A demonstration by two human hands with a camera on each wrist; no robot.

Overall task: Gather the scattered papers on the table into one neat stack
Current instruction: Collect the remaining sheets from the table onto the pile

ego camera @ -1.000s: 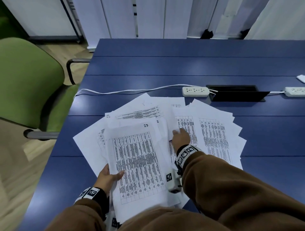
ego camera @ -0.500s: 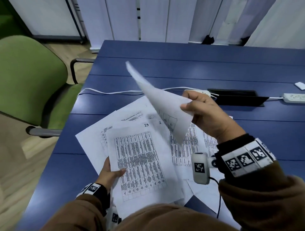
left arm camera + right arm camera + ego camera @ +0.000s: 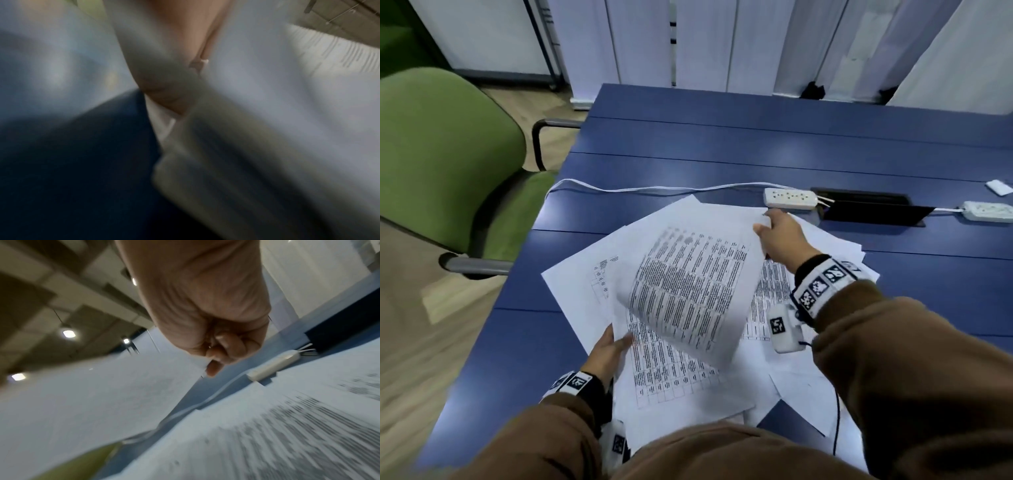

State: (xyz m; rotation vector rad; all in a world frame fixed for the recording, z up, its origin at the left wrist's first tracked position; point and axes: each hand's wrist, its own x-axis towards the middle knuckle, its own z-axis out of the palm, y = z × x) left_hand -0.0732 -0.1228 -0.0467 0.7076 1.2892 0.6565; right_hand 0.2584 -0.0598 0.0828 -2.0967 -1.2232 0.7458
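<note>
A lifted sheet (image 3: pixel 688 284), pinched by the right hand (image 3: pixel 779 236), is being carried above the left-hand (image 3: pixel 607 353)-gripped stack (image 3: pixel 674 373), with edge alignment seemingly needed next.

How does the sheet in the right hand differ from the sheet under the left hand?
The lifted sheet is off the table, curved and tilted; the lower sheet lies flat. The right hand pinches the lifted sheet's far corner; the left hand grips the lower sheet's left edge. Both carry printed tables.
</note>
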